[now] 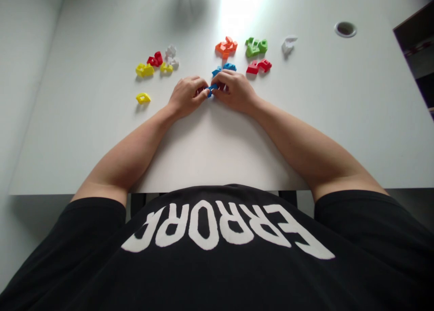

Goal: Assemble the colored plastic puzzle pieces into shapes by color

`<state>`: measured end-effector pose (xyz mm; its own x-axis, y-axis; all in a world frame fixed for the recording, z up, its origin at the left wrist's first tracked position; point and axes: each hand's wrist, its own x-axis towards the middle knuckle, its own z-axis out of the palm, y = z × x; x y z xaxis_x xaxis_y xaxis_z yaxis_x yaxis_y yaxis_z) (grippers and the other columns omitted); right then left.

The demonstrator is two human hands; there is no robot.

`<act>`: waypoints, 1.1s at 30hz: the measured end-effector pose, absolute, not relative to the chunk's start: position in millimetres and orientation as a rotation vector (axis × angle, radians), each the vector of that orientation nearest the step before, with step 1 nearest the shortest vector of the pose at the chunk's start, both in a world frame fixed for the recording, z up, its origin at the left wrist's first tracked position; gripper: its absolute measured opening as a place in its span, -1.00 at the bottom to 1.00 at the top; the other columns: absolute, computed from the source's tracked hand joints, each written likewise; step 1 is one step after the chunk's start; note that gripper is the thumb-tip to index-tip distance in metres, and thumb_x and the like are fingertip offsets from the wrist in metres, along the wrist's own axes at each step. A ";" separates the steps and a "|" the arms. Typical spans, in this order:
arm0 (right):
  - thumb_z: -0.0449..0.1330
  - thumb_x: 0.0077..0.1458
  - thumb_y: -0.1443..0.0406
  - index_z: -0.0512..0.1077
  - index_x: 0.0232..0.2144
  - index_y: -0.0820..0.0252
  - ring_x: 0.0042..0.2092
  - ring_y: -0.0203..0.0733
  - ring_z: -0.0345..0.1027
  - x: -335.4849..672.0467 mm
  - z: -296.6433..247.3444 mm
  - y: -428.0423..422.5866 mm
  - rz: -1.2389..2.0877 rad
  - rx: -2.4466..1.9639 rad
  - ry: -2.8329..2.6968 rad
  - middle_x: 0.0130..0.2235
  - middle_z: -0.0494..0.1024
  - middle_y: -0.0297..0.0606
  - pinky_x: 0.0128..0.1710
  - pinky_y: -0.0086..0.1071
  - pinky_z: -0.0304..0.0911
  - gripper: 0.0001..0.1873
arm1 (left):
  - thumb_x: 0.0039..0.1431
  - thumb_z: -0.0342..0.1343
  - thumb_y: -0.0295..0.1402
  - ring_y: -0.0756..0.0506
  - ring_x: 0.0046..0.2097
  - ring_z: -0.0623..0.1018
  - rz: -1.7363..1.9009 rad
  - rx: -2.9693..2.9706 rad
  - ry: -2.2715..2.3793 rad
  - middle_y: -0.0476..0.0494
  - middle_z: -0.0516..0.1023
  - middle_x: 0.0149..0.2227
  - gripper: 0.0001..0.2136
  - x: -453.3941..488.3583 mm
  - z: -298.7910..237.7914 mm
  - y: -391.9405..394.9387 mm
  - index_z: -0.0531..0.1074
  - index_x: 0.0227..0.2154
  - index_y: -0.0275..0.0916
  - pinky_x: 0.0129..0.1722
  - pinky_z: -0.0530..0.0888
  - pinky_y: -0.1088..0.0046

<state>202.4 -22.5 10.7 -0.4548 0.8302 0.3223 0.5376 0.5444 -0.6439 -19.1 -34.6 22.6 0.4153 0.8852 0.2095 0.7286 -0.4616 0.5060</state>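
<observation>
While both hands meet over the white table [322, 121]: blue piece [212, 90] is pinched between them, just nearer than the other blue pieces [230, 67].
Left hand [188, 96]: thumb and fingers gripping the blue piece's left end.
Right hand [237, 91]: same grip on the other end; its fingers partly cover the other blue pieces.
Held part: small and mostly covered, can't tell if it's one part or two joined.
Right-side groups: orange pieces [224, 48], green pieces [252, 51] beside them, right-side red pieces [252, 68] just nearer than the green.
Left-side groups: yellow pieces [145, 70], left-side red pieces [158, 58], white pieces [171, 51], close together.
Loners: near yellow piece [146, 96]; far-right white piece [288, 45].
Done, my read: orange and green each bunched by colour.
Outstanding, my read: blue piece not set down; yellow, red, white each split across spots.
</observation>
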 end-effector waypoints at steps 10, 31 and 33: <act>0.29 0.17 0.12 0.53 -0.22 -0.08 -0.16 0.03 0.42 202.1 12.9 -23.9 0.629 -1.106 -2.166 -0.19 0.61 -0.26 -0.10 -0.09 0.40 -0.87 | 0.30 0.09 -0.19 -0.22 -0.13 0.55 0.654 2.344 1.385 -0.18 0.64 -0.20 -0.80 -19.3 22.7 -34.6 0.60 -0.24 -0.08 -0.12 0.42 0.20; 0.27 0.20 0.12 0.52 -0.21 -0.07 -0.13 0.04 0.44 202.4 12.1 -23.3 0.614 -1.114 -2.179 -0.17 0.60 -0.26 -0.10 -0.10 0.39 -0.88 | 0.31 0.10 -0.20 -0.22 -0.13 0.55 0.654 2.344 1.384 -0.18 0.64 -0.20 -0.80 -19.2 22.5 -34.5 0.61 -0.23 -0.09 -0.11 0.42 0.19; 0.28 0.19 0.14 0.52 -0.22 -0.06 -0.14 0.03 0.44 202.4 12.4 -23.4 0.617 -1.109 -2.177 -0.17 0.60 -0.25 -0.10 -0.09 0.39 -0.89 | 0.31 0.10 -0.20 -0.22 -0.12 0.55 0.650 2.336 1.384 -0.18 0.64 -0.19 -0.80 -19.2 22.4 -34.4 0.61 -0.23 -0.09 -0.10 0.42 0.19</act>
<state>202.4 -23.4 12.4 -0.4613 0.8320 0.3081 0.5468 0.5401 -0.6397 -19.2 -34.4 22.4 0.4184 0.8841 0.2079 0.7246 -0.4630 0.5104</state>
